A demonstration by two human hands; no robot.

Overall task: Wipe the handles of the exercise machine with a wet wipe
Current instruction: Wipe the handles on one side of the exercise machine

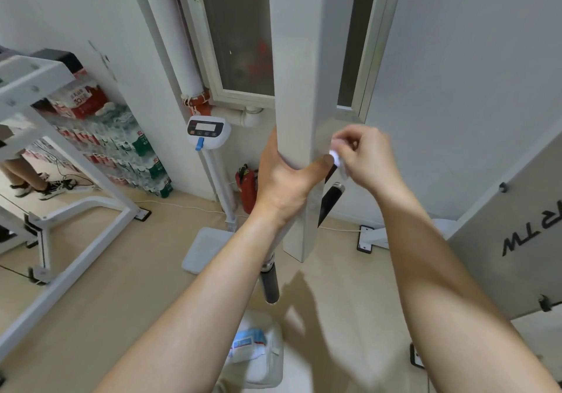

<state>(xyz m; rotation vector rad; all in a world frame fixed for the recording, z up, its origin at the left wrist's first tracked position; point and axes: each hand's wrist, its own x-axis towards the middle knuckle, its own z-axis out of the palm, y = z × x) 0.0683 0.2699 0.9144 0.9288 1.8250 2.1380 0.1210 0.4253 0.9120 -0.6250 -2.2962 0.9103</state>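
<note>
The pale grey square-section metal beam (299, 73) of the exercise machine is gripped by the left hand (286, 185): the thumb is laid across its front face and the fingers are wrapped behind its left edge. A crumpled white wet wipe (337, 158) is pinched in the curled fingers of the right hand (368, 156), just beside the beam's right edge. It is held at the upper end of a black cylindrical handle (330, 202) that slants down behind the beam. Whether wipe and handle touch cannot be told, as the hand is blurred.

A second black cylindrical handle (270, 284) hangs beneath the beam's lower left. A blue-and-white wipe packet (248, 345) lies below the beam's end. Left of the beam stand a white column scale (206, 131) and a red fire extinguisher (247, 190).
</note>
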